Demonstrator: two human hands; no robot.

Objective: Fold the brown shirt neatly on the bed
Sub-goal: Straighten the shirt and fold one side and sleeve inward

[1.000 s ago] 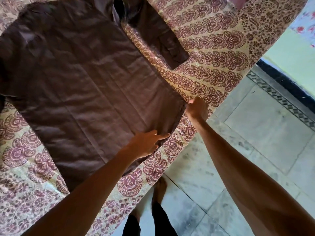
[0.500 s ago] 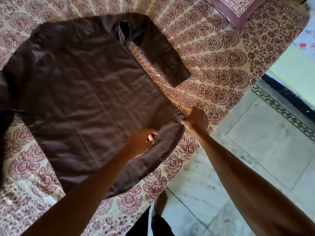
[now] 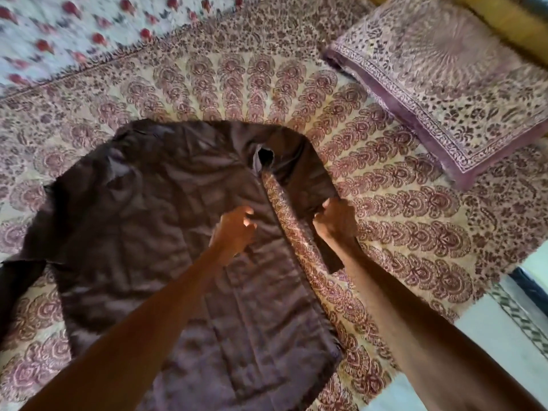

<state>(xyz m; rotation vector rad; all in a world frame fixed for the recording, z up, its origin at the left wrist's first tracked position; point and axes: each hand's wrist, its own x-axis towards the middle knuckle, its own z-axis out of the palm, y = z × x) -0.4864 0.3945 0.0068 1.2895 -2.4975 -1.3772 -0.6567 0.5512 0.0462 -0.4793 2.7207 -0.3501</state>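
The brown shirt (image 3: 142, 232) lies spread flat on the patterned bedspread (image 3: 415, 238), collar end away from me and hem toward me. Its right sleeve (image 3: 305, 179) is bent down alongside the body, with a strip of bedspread showing between them. My right hand (image 3: 336, 222) is curled on that sleeve about midway and grips it. My left hand (image 3: 234, 231) hovers over or touches the shirt body near its right edge, fingers loosely bent and holding nothing I can see. The other sleeve (image 3: 17, 280) trails off at the left edge.
A matching pillow (image 3: 444, 84) lies at the far right of the bed. A white sheet with red flowers (image 3: 59, 28) covers the far left. The bed's edge runs along the lower right, with pale tiled floor (image 3: 504, 351) beyond it.
Both hands have left the shirt's hem corner and moved up the bed. The right hand now holds the right sleeve, and the left is over the shirt body. The view has tilted upward.
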